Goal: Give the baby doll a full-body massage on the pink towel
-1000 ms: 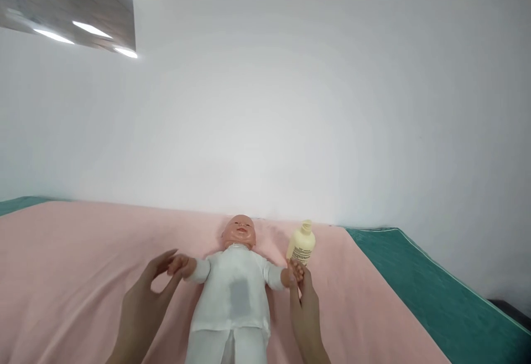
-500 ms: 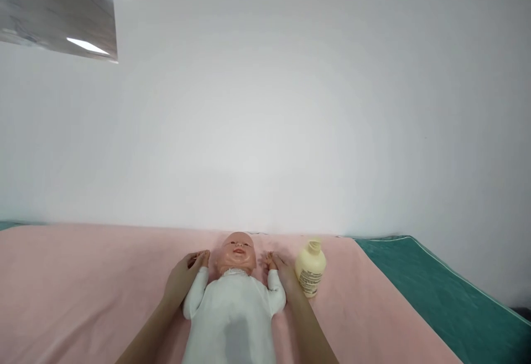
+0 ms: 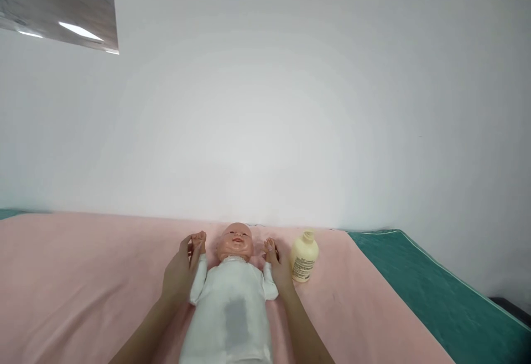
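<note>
A baby doll (image 3: 235, 242) in a white long-sleeved garment (image 3: 215, 297) lies on its back, face up, in the middle, head toward the wall. Its arms are bent up beside the head. On the left, my left hand (image 3: 179, 273) is closed around one of the doll's hands (image 3: 199, 238), thumb and fingers pinching it. My right hand (image 3: 282, 269) grips the doll's other hand (image 3: 269, 244) the same way. A grey patch (image 3: 236, 322) marks the front of the garment. Right beside my right hand stands a pale yellow bottle (image 3: 305, 259) with printed text.
Under the doll spreads a pink cloth (image 3: 91, 275). Green covering (image 3: 440, 286) shows at the right, with a dark object (image 3: 512, 311) past its edge. A white wall (image 3: 265, 104) rises behind, and a shiny panel (image 3: 58, 7) hangs upper left.
The whole view has shifted slightly, so the doll and bottle sit higher in the picture. Both my hands have moved the doll's hands a little farther up beside its head, still holding them.
</note>
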A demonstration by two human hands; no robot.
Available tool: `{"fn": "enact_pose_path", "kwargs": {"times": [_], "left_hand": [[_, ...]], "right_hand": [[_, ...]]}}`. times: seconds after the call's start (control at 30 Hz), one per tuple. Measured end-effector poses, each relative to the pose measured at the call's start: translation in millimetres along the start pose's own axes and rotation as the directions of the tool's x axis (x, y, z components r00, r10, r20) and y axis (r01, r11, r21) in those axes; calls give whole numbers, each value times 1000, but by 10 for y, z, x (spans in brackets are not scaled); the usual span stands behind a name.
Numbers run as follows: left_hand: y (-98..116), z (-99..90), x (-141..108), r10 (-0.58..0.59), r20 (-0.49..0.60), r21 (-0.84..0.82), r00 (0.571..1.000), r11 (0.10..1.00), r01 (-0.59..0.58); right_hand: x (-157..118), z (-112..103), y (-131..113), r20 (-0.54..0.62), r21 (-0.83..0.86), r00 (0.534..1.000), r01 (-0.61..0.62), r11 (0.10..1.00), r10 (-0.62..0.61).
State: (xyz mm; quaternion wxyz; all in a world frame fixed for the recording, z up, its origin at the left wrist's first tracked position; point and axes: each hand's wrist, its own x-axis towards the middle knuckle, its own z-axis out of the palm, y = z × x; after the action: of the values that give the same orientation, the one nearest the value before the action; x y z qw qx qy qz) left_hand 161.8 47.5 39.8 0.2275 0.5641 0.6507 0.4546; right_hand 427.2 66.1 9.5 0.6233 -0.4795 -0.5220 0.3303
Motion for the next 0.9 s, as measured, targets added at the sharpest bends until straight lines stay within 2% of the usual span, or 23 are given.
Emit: {"fn": "enact_pose_path", "kwargs": {"times": [0.17,0.23,0.33,0.43,0.53,0.6,0.73,0.83,0.9], "left_hand": [[-35,-231,-272,98,-103,51,990,994,-93],[-98,-324,-409,78,-150,71,986,995,-68],[-195,-470,-660,-14,-204,102,979,994,35],[-289,-638,-939,-112,-169,113,979,985,132],[-439,-761,-1178,-212,-50,129,976,968,217],[-589,-771,-1284,-246,16,120,969,963,242],[-887,-656,-1362,-256,-37,54,966,965,257],[-985,-620,-1329,-225,-45,-5,973,974,225],[-1001,-673,-1269,-209,-36,-46,977,977,207]], "right_hand": [[-330,-92,-122,3,-27,992,129,991,-129],[-522,-159,-202,-13,-64,984,179,982,-180],[-827,-286,-342,-29,-51,984,175,983,-177],[-1105,-435,-444,-43,-21,992,117,993,-118],[-1357,-577,-465,-51,-103,997,61,993,-66],[-1522,-648,-452,-44,-165,998,35,986,-42],[-1790,-710,-416,-89,-235,996,-12,972,-10],[-1853,-711,-393,-174,-285,984,-71,956,21],[-1817,-722,-399,-209,-289,977,-92,953,31]]}}
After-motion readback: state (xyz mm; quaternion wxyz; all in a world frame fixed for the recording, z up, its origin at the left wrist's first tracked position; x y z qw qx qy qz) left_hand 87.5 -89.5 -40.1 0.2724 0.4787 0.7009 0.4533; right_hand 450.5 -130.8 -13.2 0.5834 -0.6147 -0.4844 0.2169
